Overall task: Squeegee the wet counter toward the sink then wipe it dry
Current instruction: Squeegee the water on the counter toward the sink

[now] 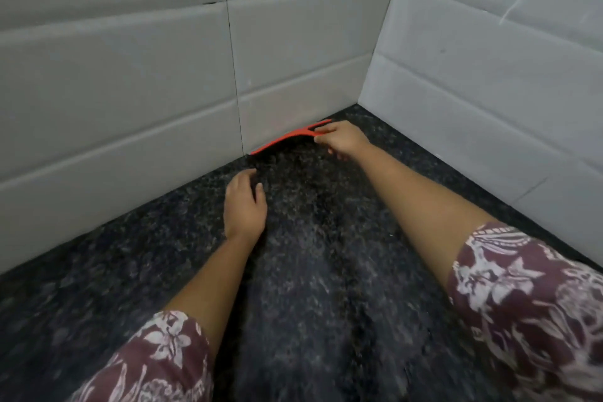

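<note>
A flat red squeegee (287,139) lies along the foot of the back tiled wall, near the corner of the dark speckled counter (130,271). My right hand (342,140) is stretched out to it and grips its right end, where a thin handle prong sticks out. My left hand (244,206) hovers low over the counter in front of the squeegee, fingers curled and apart, holding nothing. A darker, wet-looking band (313,271) runs down the counter between my arms. No sink or cloth is in view.
Grey tiled walls (130,75) close off the counter at the back and on the right (489,75), meeting in a corner just beyond the squeegee. My patterned sleeves (522,303) fill the lower corners of the view.
</note>
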